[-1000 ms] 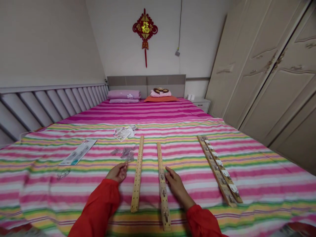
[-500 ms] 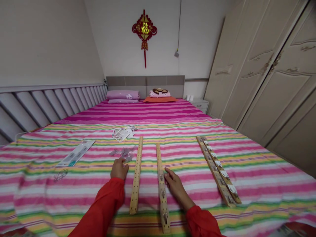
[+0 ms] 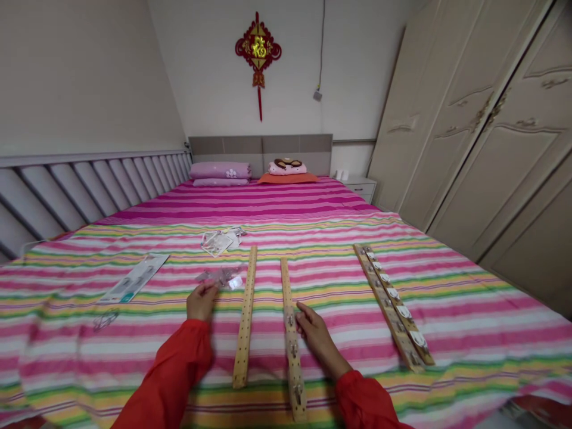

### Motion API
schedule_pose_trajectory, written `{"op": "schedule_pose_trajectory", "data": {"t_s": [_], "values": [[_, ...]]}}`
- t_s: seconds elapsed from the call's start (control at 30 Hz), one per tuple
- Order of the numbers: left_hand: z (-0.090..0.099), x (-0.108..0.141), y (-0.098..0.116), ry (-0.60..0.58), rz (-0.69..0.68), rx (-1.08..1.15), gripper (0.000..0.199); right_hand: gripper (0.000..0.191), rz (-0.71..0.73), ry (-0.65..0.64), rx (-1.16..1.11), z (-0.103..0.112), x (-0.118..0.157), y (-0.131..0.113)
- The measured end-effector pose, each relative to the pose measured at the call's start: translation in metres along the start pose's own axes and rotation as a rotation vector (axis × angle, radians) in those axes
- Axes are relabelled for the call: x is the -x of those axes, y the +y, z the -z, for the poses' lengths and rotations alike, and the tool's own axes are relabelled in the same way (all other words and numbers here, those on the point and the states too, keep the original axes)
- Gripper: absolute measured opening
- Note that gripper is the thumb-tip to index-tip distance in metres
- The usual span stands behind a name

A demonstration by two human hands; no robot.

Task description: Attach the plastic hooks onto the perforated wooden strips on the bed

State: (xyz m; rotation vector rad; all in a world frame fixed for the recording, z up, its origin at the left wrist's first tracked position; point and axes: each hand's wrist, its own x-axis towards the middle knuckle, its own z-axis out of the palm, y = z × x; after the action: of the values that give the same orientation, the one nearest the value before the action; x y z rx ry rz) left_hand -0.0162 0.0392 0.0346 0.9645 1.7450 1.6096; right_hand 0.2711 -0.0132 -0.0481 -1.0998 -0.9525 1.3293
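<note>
My left hand point(image 3: 202, 301) is at the near edge of a small pile of clear pieces point(image 3: 222, 276), its fingers pinched together; what they hold, if anything, is too small to tell. My right hand point(image 3: 315, 330) rests beside a wooden strip point(image 3: 286, 286), thumb and forefinger slightly apart near the strip's edge, nothing visible between them. Several clear pieces with metal hooks point(image 3: 293, 348) sit along the near half of that strip. Between my hands lies a second wooden strip point(image 3: 245, 322) with rows of holes and nothing on it.
Two strips bearing hooks and white discs point(image 3: 393, 304) lie at the right. A flat pack with hooks point(image 3: 136, 277) and a thin clear item point(image 3: 106, 320) are at the left. Papers and clear wrappers point(image 3: 222, 240) lie beyond the pile. Folded bedding point(image 3: 220, 171) sits by the headboard.
My left hand has moved left along the pile, and a bright piece now shows at the pile's right side. My right hand has barely moved.
</note>
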Motion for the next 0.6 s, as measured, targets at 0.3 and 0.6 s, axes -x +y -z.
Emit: {"op": "schedule_pose_trajectory", "data": {"t_s": [0.3,0.6], "values": [[-0.011,0.069,0.043,-0.394,0.4,0.369,0.024,0.044,-0.064,0.033,-0.16,-0.002,0.001,-0.015],[-0.044,0.112,0.03,-0.598,0.229,0.134,0.043,0.029,0.037,0.033,-0.177,-0.016,0.009,-0.04]]}}
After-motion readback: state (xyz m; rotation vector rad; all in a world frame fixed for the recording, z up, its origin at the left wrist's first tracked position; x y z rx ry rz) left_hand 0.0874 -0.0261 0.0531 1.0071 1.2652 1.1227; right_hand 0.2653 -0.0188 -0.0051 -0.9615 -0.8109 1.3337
